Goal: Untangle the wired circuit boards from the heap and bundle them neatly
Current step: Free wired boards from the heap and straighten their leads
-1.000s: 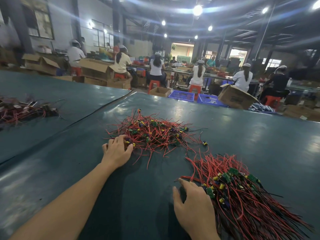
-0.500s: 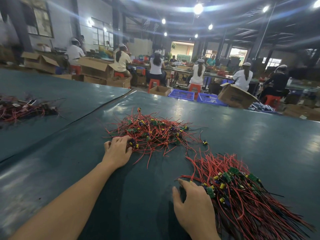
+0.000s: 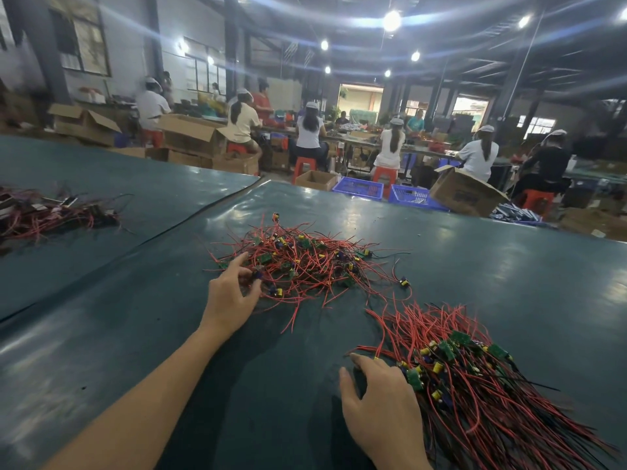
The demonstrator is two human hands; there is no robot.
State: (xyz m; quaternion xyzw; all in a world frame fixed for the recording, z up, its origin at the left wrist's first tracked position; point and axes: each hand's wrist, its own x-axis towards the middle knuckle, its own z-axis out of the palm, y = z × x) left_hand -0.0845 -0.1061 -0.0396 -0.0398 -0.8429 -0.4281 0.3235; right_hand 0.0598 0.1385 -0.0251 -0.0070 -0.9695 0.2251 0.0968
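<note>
Now, sorting wires.
Left hand (image 3: pixel 230 300) pinches a board (image 3: pixel 258 273) in the heap (image 3: pixel 305 262); right hand (image 3: pixel 381 405) lies flat on the lower-right bundle (image 3: pixel 475 385).

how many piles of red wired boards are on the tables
3: a tangled heap at the left hand, an aligned bundle by the right hand, another pile far left.
</note>
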